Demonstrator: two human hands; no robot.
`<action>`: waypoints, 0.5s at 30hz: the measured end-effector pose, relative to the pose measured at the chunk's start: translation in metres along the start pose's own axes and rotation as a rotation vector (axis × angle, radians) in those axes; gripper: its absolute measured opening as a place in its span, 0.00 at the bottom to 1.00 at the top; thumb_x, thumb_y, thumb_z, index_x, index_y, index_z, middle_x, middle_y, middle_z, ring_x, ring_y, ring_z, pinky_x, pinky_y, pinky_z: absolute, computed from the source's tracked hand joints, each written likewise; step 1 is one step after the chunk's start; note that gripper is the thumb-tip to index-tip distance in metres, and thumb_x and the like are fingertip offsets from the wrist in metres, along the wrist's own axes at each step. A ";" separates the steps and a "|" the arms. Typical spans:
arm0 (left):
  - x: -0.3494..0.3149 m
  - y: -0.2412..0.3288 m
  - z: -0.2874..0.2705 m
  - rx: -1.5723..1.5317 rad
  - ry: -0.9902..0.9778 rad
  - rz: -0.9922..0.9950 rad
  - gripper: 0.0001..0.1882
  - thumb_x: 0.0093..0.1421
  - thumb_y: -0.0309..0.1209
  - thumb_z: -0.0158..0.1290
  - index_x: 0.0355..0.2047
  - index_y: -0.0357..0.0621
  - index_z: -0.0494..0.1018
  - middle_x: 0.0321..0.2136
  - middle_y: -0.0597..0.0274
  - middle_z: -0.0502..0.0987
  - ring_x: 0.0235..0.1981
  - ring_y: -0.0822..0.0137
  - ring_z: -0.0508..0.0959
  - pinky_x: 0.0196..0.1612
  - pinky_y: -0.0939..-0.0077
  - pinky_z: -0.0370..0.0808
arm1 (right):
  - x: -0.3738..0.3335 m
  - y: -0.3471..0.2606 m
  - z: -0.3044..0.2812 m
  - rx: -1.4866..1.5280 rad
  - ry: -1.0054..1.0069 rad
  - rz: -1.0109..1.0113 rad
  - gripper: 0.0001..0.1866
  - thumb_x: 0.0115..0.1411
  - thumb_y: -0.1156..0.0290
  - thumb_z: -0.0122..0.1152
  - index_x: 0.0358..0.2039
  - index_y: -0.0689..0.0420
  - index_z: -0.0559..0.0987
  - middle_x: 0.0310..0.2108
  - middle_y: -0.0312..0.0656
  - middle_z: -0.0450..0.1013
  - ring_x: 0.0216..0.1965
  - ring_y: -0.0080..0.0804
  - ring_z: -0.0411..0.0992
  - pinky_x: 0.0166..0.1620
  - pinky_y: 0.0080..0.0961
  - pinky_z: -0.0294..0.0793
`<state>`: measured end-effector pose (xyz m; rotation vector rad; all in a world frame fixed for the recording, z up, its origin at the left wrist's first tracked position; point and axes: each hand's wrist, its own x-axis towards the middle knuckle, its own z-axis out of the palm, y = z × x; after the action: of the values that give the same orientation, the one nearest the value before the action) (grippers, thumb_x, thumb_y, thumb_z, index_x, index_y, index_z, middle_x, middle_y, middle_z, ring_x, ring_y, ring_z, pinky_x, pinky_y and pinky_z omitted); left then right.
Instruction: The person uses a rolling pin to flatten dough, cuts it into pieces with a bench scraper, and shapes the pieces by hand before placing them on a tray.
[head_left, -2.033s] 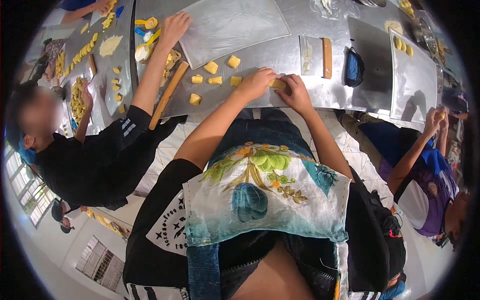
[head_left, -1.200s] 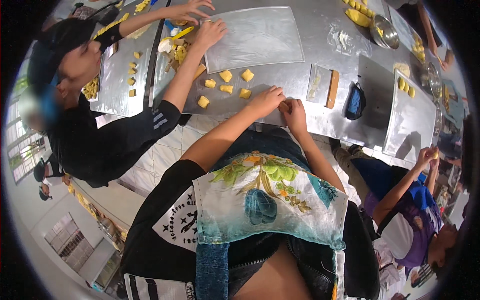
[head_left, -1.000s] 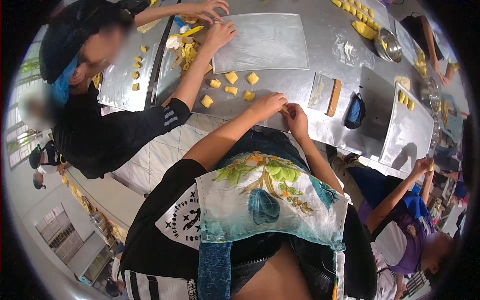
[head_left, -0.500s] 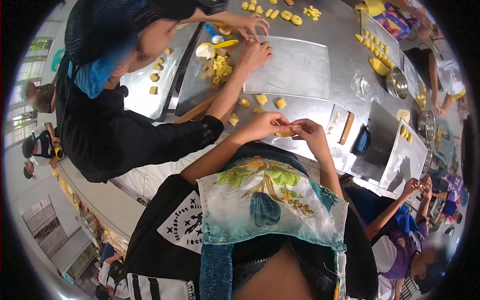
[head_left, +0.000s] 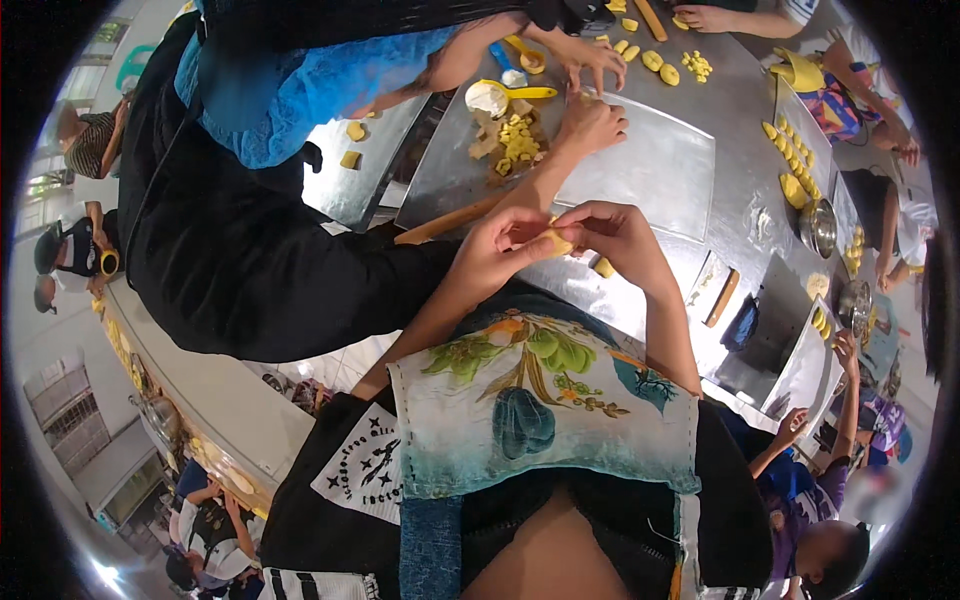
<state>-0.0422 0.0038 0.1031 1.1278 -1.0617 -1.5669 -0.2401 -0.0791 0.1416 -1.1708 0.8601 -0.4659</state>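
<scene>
Over the near edge of the steel table (head_left: 650, 300), my two hands meet around a small piece of yellow dough (head_left: 557, 243). My left hand (head_left: 508, 243) cups it with the fingers curled and the thumb on top. Thumb and fingers of my right hand (head_left: 612, 238) pinch its other side. Part of the dough is hidden by my fingers. Another yellow dough piece (head_left: 602, 267) lies on the table just below my right hand. Beyond my hands lies a flat metal tray (head_left: 665, 165).
At my left a co-worker in a black sleeve (head_left: 300, 290) reaches across, hands at the tray's far edge. Near them are yellow cubes (head_left: 520, 140), white powder (head_left: 487, 97) with a yellow spoon (head_left: 530, 92), and a rolling pin (head_left: 450, 218). A wooden-handled scraper (head_left: 722, 298) and metal bowl (head_left: 820, 228) sit right.
My hands and the dough have shifted slightly left in view, and the dough is now raised and more visible. The co-worker leans further in, and the tabletop appears shifted right.
</scene>
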 end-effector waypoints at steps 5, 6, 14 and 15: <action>0.004 0.020 -0.005 -0.283 -0.025 -0.338 0.24 0.71 0.45 0.40 0.57 0.40 0.66 0.46 0.55 0.77 0.42 0.64 0.81 0.45 0.72 0.79 | 0.028 -0.033 0.010 -0.437 -0.174 -0.191 0.12 0.57 0.74 0.65 0.42 0.60 0.81 0.34 0.37 0.78 0.31 0.21 0.71 0.35 0.21 0.70; 0.006 0.017 -0.011 -0.289 -0.023 -0.339 0.24 0.71 0.45 0.40 0.57 0.40 0.66 0.46 0.55 0.77 0.42 0.64 0.81 0.45 0.72 0.79 | 0.037 -0.039 0.011 -0.557 -0.188 -0.262 0.12 0.57 0.73 0.65 0.42 0.60 0.81 0.35 0.37 0.77 0.32 0.22 0.71 0.36 0.22 0.70; -0.002 0.019 -0.044 -0.327 0.200 -0.367 0.27 0.71 0.46 0.38 0.55 0.33 0.68 0.46 0.53 0.78 0.43 0.65 0.81 0.47 0.79 0.76 | 0.148 0.008 -0.038 -0.739 0.258 -0.276 0.11 0.58 0.65 0.62 0.38 0.58 0.82 0.29 0.44 0.79 0.29 0.35 0.75 0.37 0.30 0.73; -0.002 0.018 -0.048 -0.333 0.222 -0.385 0.27 0.71 0.47 0.37 0.55 0.33 0.68 0.46 0.53 0.78 0.44 0.65 0.80 0.49 0.77 0.75 | 0.162 0.026 -0.044 -0.847 0.274 -0.289 0.11 0.57 0.65 0.63 0.36 0.57 0.83 0.29 0.45 0.79 0.30 0.39 0.75 0.37 0.32 0.73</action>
<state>0.0082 -0.0043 0.1106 1.2834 -0.4298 -1.7826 -0.1794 -0.2126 0.0565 -2.0607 1.1810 -0.5188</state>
